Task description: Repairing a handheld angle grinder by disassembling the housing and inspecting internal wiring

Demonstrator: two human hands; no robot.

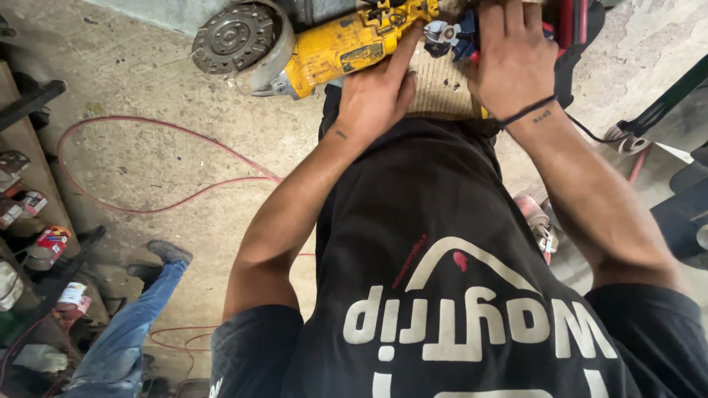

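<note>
A yellow angle grinder (335, 48) with a grey disc and guard (237, 37) lies at the top of the view, resting partly on a beige block (441, 92) in front of my body. My left hand (376, 96) grips the rear of the grinder's body, with the fingers laid over the yellow housing. My right hand (512, 63) lies palm down over blue-handled pliers (451, 35). The pliers' jaws stick out toward the grinder, and the handles are hidden under the hand. A red-and-black tool part (571, 22) shows beside my right fingers.
A red hose (147, 206) loops over the concrete floor on the left. Another person's jeans leg and shoe (151, 284) are at the lower left. A shelf with cans (44, 247) lines the left edge. A dark frame (664, 107) stands at the right.
</note>
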